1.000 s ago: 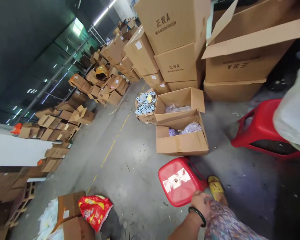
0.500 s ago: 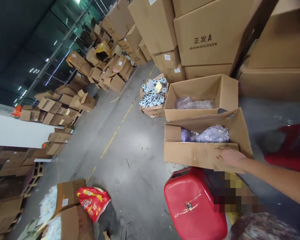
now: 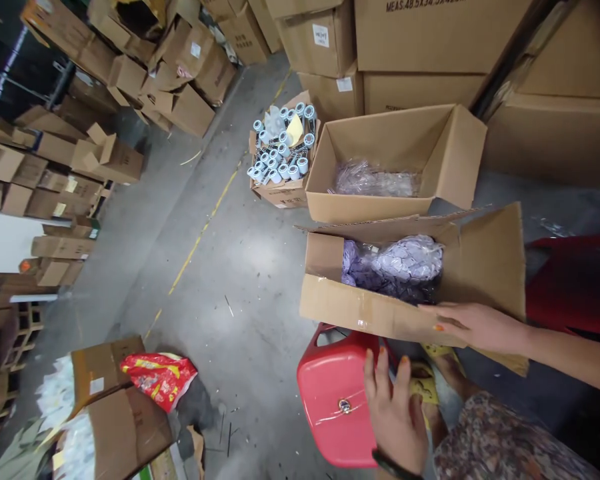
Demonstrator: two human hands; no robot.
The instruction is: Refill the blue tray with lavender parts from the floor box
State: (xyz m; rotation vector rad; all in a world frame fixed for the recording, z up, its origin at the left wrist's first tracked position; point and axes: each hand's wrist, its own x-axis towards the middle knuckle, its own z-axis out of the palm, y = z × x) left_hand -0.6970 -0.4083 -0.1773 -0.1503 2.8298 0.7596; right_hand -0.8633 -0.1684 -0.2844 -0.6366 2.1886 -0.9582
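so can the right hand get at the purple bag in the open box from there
Probably yes: the right hand rests on the near wall of the open box, whose flaps are open, and the purple bag lies uncovered just beyond.

Open carton and red stool on a warehouse floor

A brown cardboard box stands open on the grey concrete floor, its flaps up and its near wall striped with clear tape; a clear bag of pale purple pieces lies inside. Just near of it, touching its lower edge, a glossy red plastic stool stands upright, its square seat showing a small metal fitting at the centre.
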